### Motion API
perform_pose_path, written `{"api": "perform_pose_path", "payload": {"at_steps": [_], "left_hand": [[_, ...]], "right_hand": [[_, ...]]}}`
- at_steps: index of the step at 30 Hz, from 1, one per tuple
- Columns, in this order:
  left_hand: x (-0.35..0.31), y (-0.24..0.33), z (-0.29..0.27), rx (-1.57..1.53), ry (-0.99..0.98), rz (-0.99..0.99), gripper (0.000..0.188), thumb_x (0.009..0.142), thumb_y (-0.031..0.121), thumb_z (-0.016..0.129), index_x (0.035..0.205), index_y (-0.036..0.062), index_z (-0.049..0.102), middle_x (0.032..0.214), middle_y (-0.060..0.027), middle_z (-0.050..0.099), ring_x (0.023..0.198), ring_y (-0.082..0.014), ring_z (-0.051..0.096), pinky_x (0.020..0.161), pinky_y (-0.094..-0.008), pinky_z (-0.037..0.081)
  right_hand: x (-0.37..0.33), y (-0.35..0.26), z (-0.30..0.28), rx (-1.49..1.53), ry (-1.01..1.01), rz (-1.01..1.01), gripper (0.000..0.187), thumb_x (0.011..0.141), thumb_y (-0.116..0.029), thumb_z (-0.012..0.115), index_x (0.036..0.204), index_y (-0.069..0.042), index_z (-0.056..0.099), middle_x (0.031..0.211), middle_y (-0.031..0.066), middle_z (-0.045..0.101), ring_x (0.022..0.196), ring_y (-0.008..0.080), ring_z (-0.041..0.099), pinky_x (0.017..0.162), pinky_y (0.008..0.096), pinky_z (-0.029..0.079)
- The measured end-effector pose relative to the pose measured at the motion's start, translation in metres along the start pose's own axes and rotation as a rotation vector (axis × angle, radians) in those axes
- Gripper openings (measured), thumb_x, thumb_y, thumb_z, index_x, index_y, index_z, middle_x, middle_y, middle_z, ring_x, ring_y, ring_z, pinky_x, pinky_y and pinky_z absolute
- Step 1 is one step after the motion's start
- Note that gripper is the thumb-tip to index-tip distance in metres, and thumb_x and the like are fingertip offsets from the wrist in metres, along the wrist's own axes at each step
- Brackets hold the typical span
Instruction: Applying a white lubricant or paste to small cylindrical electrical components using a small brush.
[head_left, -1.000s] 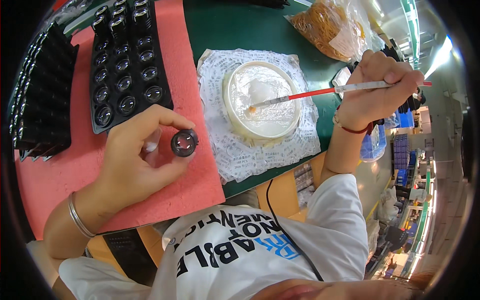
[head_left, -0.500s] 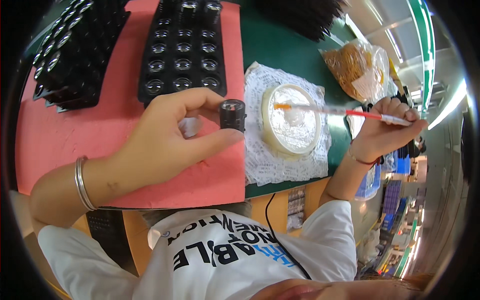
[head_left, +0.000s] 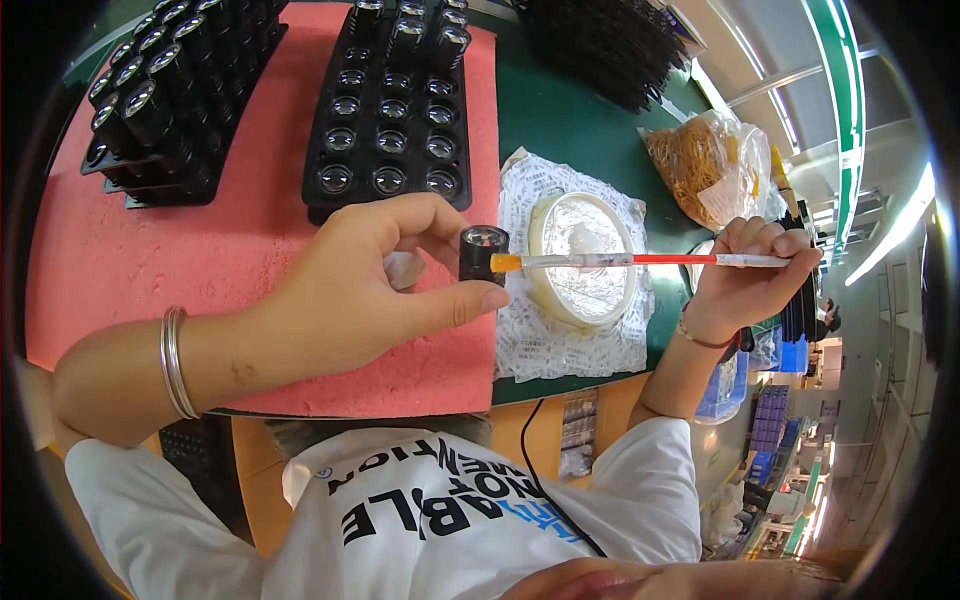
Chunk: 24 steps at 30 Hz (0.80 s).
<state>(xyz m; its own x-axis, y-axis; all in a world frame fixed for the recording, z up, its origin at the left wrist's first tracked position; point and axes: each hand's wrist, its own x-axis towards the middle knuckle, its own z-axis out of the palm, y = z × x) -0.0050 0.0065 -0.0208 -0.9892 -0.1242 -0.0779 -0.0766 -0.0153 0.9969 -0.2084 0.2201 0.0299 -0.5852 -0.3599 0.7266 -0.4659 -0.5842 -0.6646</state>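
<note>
The left hand (head_left: 350,290) pinches a small black lens barrel (head_left: 482,254) above the pink foam mat (head_left: 150,260). The right hand (head_left: 750,275) grips a thin brush (head_left: 640,260), its orange tip touching the barrel's side. Better to keep the barrel steady and dab lightly.

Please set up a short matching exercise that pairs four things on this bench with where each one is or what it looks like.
Things:
1. small black lens barrel
2. thin brush
3. round white dish
4. clear bag of rubber bands

Descriptions:
A. rests on white printed paper on the green table
B. pinched between the left hand's thumb and fingers
C. lies at the far right of the table, full of tan loops
D. held in the right hand, its orange tip at the barrel

Pairs: 1-B, 2-D, 3-A, 4-C
</note>
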Motion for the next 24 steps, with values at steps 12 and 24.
{"api": "perform_pose_path", "payload": {"at_steps": [12,24], "left_hand": [[-0.0030,-0.0040,0.0014,-0.056,0.059,0.056,0.023,0.073,0.013,0.065,0.090,0.0012,0.055,0.069,0.0033,0.054,0.046,0.0022,0.029,0.040,-0.0160,0.024],[-0.0034,-0.0039,0.0007,0.037,-0.001,0.028,0.020,0.077,0.004,0.058,0.095,0.0018,0.051,0.065,0.0062,0.048,0.051,0.0019,0.039,0.046,-0.0144,0.033]], "right_hand": [[-0.0008,0.0077,0.0023,-0.031,0.130,0.024,0.029,0.088,-0.029,0.042,0.070,-0.008,0.047,0.052,0.0005,0.044,0.043,0.0097,0.035,0.043,0.0227,0.029],[0.0020,0.0068,-0.0011,-0.038,0.150,0.018,0.030,0.087,-0.030,0.044,0.068,-0.007,0.044,0.057,0.0012,0.045,0.040,0.0080,0.038,0.038,0.0183,0.031]]}}
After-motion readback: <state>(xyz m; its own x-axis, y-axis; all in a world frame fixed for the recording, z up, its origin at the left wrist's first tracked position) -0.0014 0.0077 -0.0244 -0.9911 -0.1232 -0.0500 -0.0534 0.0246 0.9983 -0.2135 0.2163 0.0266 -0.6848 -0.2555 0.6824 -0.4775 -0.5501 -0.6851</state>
